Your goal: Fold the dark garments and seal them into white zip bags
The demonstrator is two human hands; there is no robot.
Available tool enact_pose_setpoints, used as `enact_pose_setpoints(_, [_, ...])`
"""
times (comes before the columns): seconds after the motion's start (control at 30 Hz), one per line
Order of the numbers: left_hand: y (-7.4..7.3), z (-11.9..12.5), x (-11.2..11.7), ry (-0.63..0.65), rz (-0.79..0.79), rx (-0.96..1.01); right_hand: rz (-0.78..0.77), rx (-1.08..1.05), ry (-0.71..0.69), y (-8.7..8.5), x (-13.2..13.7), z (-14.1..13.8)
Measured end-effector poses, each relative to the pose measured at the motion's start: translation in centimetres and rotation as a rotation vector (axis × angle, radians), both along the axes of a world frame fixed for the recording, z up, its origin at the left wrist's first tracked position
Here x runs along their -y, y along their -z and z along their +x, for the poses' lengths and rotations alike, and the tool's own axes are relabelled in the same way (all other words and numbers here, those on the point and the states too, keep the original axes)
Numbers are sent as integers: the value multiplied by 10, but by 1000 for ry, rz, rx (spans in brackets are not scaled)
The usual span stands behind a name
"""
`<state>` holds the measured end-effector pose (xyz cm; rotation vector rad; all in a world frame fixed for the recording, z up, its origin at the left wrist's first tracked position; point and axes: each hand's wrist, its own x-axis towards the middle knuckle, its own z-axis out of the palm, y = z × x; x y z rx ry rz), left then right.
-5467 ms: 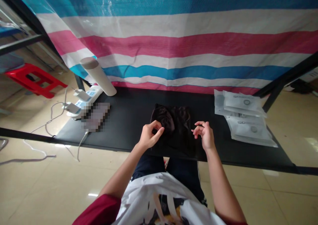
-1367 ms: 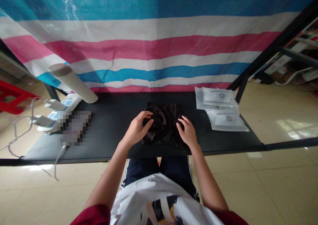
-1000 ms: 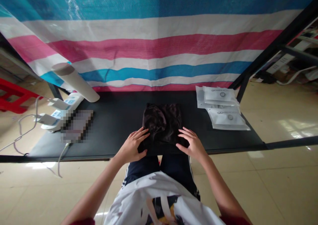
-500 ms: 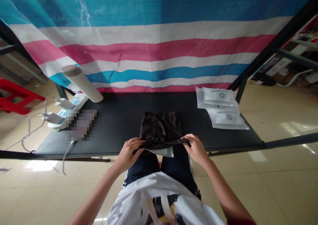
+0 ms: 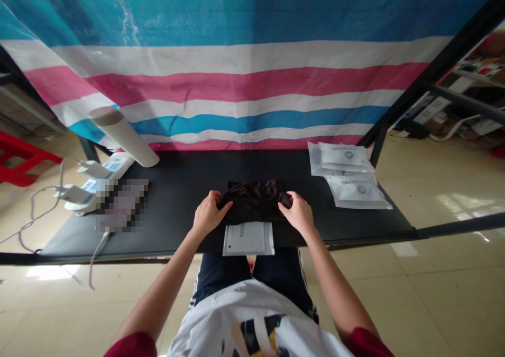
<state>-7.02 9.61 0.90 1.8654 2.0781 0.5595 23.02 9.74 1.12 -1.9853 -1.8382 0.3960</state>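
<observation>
A dark, shiny piece of cloth (image 5: 254,202), folded into a wide band, lies near the front of the black table (image 5: 189,189). Its left end is pinched between the thumb and fingers of my left hand (image 5: 210,212). On the other side, my right hand (image 5: 298,212) grips the right end in the same way. Just below the cloth, a flat frosted plastic bag (image 5: 248,239) with printed letters reaches over the front edge; the cloth covers its upper part.
Several packed white bags (image 5: 351,175) are piled at the right. To the left are a blurred-out phone-like object (image 5: 124,204) on a cable, a power strip (image 5: 114,167) with plugs, and a leaning white cylinder (image 5: 126,136). A striped sheet (image 5: 236,83) hangs behind.
Both hands have moved away from my body, carrying the cloth's near edge up and over, so the cloth is now a narrower band. More of the plastic bag shows.
</observation>
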Motion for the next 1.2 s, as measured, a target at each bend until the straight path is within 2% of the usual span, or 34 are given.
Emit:
enact_pose_setpoints(0.13, [8,-7,-16,114,2,-49,-2,-81,19,5,-18,6])
enact_pose_setpoints(0.3, [13,-10,-30,202,-30,-47,-43,-185,-59,15,-45,7])
enact_pose_setpoints(0.4, [10,-11,-29,240,6,115,-25,-357,-97,24,-53,8])
enact_pose_setpoints(0.57, [3,-9,-18,357,33,505,-37,-750,-195,34,-51,16])
enact_pose_setpoints(0.67, [2,-6,-12,421,100,591,-44,-721,-343,31,-45,22])
enact_pose_setpoints(0.8, [-4,-7,-5,446,114,521,45,-622,-481,22,-34,27])
enact_pose_setpoints(1.0, [-19,-10,18,576,120,219,73,-640,-526,16,-23,26])
enact_pose_setpoints(1.1, [-17,-10,30,589,118,96,84,-579,-532,18,-17,27])
enact_pose_setpoints(1.2, [-9,-13,38,555,144,55,118,-450,-527,19,-7,31])
